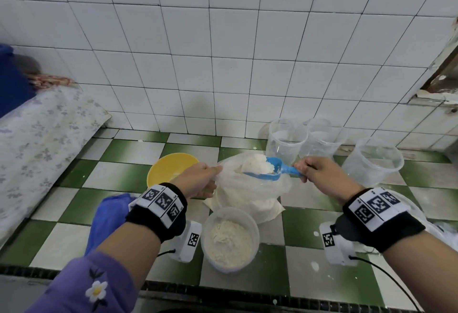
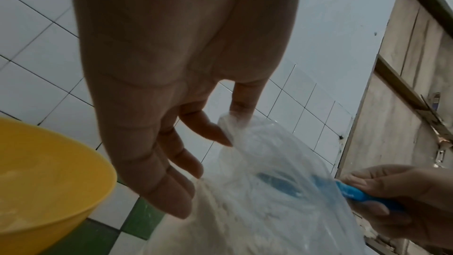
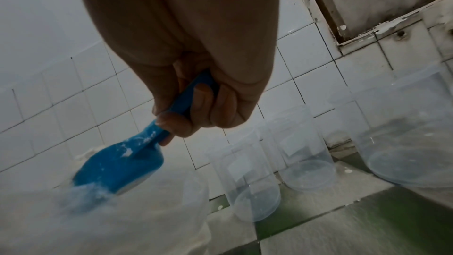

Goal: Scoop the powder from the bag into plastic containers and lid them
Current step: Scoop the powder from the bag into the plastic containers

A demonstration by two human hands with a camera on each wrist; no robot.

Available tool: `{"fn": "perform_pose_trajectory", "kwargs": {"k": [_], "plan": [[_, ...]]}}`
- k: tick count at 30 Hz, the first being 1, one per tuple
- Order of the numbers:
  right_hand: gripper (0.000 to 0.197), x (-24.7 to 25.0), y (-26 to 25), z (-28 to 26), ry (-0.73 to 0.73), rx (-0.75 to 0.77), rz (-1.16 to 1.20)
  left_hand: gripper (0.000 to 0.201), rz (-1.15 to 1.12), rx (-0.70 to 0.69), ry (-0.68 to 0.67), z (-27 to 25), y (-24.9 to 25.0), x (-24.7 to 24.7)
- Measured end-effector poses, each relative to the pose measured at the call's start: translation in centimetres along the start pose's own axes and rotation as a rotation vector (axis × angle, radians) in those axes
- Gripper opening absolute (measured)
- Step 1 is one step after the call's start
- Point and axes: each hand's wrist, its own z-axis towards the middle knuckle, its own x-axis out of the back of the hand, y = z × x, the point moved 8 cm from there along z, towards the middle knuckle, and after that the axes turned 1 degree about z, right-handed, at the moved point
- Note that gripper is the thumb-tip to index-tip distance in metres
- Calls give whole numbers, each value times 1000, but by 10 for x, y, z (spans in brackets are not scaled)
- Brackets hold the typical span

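A clear plastic bag (image 1: 250,196) of white powder stands on the green-and-white checked counter (image 1: 119,154). My left hand (image 1: 200,180) pinches the bag's rim (image 2: 230,123) between thumb and forefinger and holds it up. My right hand (image 1: 319,171) grips the handle of a blue scoop (image 1: 272,167) heaped with powder, over the bag's mouth; the right wrist view shows the scoop (image 3: 122,162) at the powder's surface. A clear container (image 1: 229,238) partly filled with powder stands in front of the bag. Three empty clear containers (image 1: 287,139) (image 1: 322,136) (image 1: 374,161) stand behind at the right.
A yellow bowl (image 1: 171,167) sits left of the bag. A blue cloth (image 1: 109,216) lies under my left forearm. A floral-covered surface (image 1: 42,139) rises at the left. The tiled wall (image 1: 223,64) is close behind, and the counter's front edge (image 1: 223,288) is near me.
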Motion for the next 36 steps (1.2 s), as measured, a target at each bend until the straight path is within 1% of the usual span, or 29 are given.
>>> {"fn": "perform_pose_trajectory", "kwargs": {"k": [3,5,8,13,15,16,17,18,19,20,21,22,24,25,28,31,33,36], "plan": [[36,10,-9,-7,-5,56,-22,31,-2,1,-6,-1,0,0],[40,15,-13,-14,-21,84,5,29,-7,5,-11,-3,0,1],[40,16,-21,-27,-91,124,47,26,7,6,-20,-4,0,1],[35,-13,-36,-56,-286,142,82,23,2,-10,-11,-7,2,3],[28,-32,-38,-64,-318,167,5,22,5,-17,-11,-8,2,3],[24,-42,-39,-67,-311,197,-59,22,10,-22,-9,-8,2,3],[21,-51,-41,-71,-285,248,-160,22,13,-27,-8,-8,2,3],[22,-59,-45,-75,-230,340,-288,21,16,-32,-8,-9,2,3],[25,-66,-51,-81,-162,470,-419,21,20,-37,-10,-9,3,3],[24,-76,-55,-88,-114,613,-533,21,22,-41,-12,-10,2,3],[17,-85,-59,-96,-75,748,-622,20,23,-44,-13,-10,2,2],[11,-92,-59,-103,-36,863,-688,20,25,-46,-13,-10,2,2],[19,-98,-62,-116,43,1015,-751,20,27,-50,-9,-11,2,2],[21,-97,-62,-119,78,1048,-757,20,28,-50,-8,-11,2,2],[27,-89,-59,-126,120,1076,-708,20,31,-47,-7,-11,2,2],[29,-84,-51,-126,102,1026,-685,20,43,-41,-12,-11,1,2],[29,-79,-47,-123,99,961,-622,20,39,-35,-16,-10,0,1],[22,-59,-43,-116,130,797,-353,21,38,-29,-16,-9,0,2]]}}
